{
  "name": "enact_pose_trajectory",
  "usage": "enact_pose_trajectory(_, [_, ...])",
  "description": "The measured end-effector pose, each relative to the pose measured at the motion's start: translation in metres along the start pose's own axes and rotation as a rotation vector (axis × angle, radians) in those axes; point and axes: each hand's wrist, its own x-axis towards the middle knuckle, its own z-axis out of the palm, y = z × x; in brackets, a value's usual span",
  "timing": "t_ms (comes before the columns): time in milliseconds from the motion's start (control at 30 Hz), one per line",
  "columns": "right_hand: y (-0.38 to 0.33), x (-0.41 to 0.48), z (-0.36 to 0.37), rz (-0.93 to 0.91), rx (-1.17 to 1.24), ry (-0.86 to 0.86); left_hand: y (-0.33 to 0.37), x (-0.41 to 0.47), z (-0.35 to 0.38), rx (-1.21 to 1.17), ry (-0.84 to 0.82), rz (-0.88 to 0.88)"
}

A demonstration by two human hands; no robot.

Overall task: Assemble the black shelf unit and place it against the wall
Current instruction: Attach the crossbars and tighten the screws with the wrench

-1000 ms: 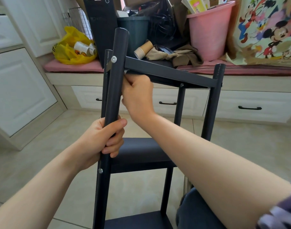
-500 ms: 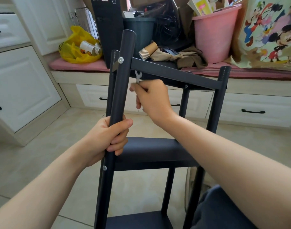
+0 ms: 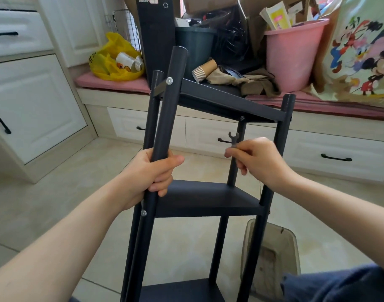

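Left hand [image 3: 150, 173] fingers clamped round front post of black shelf unit [image 3: 205, 198], frame centre; right hand [image 3: 259, 160] pinches small wrench [image 3: 233, 139] beside rear post.

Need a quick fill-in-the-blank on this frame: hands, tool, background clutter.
1. The right hand pinches a small metal ____.
2. The left hand grips the near post of the ____ shelf unit.
3. The bucket behind the unit is ____.
4. The stacked paper cups lie on their ____.

Missing words: wrench; black; pink; side.
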Motion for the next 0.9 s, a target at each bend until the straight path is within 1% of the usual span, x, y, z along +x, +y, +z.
enact_pose_trajectory(100, [0.012,-0.003,-0.016,-0.092,-0.166,0.138,0.000,0.000,0.000,-0.004,0.002,-0.003])
enact_pose_trajectory(167, [0.019,-0.002,-0.027,-0.068,-0.215,0.214,0.000,0.000,-0.001,-0.005,0.006,-0.002])
enact_pose_trajectory(233, [0.025,-0.001,-0.035,0.033,-0.184,0.253,0.000,0.001,-0.002,-0.013,0.013,-0.003])
enact_pose_trajectory(333, [0.035,0.000,-0.038,0.198,-0.122,0.267,-0.001,0.001,-0.004,-0.017,0.022,-0.008])
enact_pose_trajectory(467, [0.042,0.003,-0.035,0.381,0.102,0.208,-0.001,-0.001,-0.005,-0.015,0.008,-0.009])
enact_pose_trajectory(533, [0.042,0.006,-0.034,0.444,0.179,0.172,0.001,-0.002,-0.004,-0.005,0.002,-0.009])
enact_pose_trajectory(633, [0.038,0.008,-0.031,0.477,0.231,0.158,0.002,-0.004,0.000,0.021,0.013,0.008])
enact_pose_trajectory(800, [0.039,0.009,-0.030,0.485,0.275,0.319,0.003,-0.002,0.005,0.131,0.039,0.089])
enact_pose_trajectory(900, [0.038,0.007,-0.028,0.477,0.301,0.352,0.003,0.002,0.002,0.244,0.121,0.154])
